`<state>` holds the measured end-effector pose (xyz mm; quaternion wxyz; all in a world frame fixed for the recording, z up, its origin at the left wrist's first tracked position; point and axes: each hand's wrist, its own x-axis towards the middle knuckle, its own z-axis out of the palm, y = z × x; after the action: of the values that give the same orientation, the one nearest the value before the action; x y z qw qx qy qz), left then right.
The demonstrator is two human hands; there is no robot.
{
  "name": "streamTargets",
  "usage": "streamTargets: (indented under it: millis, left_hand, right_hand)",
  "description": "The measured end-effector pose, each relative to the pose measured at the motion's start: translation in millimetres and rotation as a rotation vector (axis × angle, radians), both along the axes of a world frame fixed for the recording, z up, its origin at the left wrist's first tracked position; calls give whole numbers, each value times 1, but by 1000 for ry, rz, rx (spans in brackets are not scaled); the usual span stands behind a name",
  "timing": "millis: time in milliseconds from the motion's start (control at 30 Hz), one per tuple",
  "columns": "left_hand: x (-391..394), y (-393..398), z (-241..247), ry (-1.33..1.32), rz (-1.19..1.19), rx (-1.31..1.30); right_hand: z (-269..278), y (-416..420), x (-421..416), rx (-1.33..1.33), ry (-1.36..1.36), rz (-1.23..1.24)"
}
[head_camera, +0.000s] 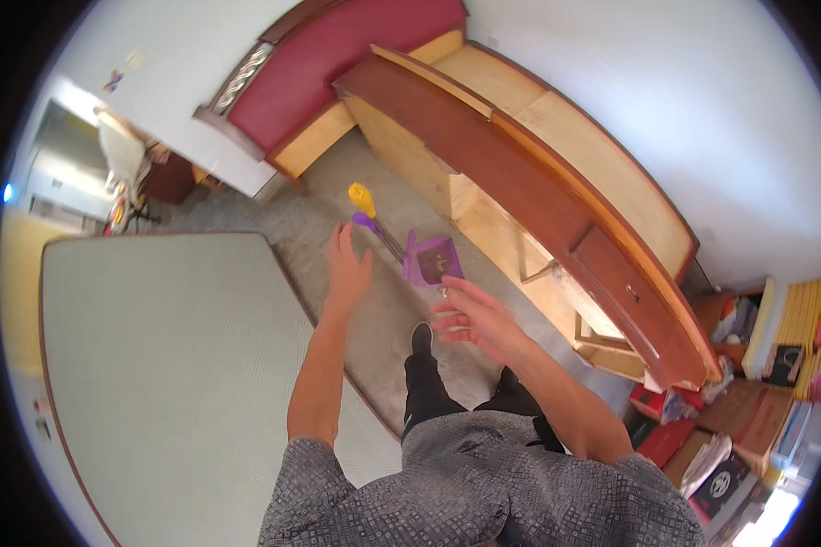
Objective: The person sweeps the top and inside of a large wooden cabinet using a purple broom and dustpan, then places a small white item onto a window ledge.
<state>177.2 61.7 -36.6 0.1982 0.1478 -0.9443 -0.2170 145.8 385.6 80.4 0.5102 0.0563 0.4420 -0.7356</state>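
Observation:
My left hand [349,265] is raised in front of me over the concrete floor, slightly blurred, with its fingers up and nothing in it. To its right, my right hand [477,316] hangs in the air with its fingers spread, also holding nothing. Beyond them on the floor is a purple dustpan [419,275] with some debris in its tray and a long handle [384,239]. Close to the handle's far end shows a yellow object [361,199], too unclear to name. Neither hand appears to touch the dustpan, though my right fingertips overlap its near edge in the picture.
A large pale mattress [171,355] with dark edging fills the left side. Ahead and right stands a brown wooden bed frame [520,178] with a drawer [629,294] and a dark red padded headboard [356,61]. Boxes [742,417] and packages are piled at the right.

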Motion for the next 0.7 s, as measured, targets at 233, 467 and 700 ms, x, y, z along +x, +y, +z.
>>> streamTargets:
  millis: [233, 467, 700]
  left_hand:
    - [-97, -90, -46, -399, -406, -174]
    - [-96, -92, -48, -559, -718, 202]
    - [-67, -30, -25, -726, -922, 57]
  right_hand:
    - [-47, -155, -71, -7, -380, -233]
    - [-138, -233, -93, -35, -576, -331]
    - [-168, -179, -25, -131, -710, -568]
